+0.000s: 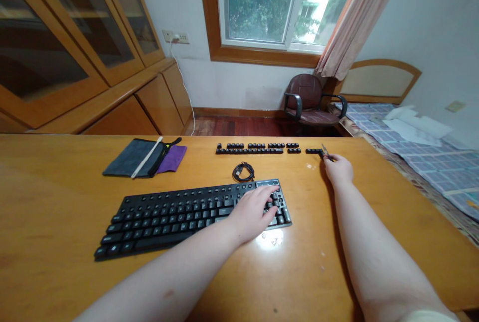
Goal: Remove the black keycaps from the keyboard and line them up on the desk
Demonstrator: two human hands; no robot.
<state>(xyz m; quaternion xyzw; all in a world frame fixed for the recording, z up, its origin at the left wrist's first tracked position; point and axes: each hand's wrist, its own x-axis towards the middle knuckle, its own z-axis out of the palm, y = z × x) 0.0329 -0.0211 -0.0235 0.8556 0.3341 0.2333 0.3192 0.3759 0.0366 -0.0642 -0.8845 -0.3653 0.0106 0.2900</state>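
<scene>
A black keyboard [175,222] lies at a slant on the wooden table, its upper rows showing bare switches without caps. Across its number pad rests my left hand [254,212], fingers spread and touching the keys. Farther right, my right hand [340,170] is closed on a small tool with thin metal prongs, which looks like a keycap puller [325,149]. Its tip is beside a short row of black keycaps [313,151]. More removed keycaps [249,151] stand in two lines along the far table edge. My fingers partly hide the tool and several number-pad keys.
Behind the keyboard lies a coiled black USB cable [243,172]. At the far left are a grey zip pouch [127,158], a white stick [147,157] across it and a purple cloth [172,158]. A maroon armchair [309,97] stands beyond the table, and a bed [419,137] is to the right.
</scene>
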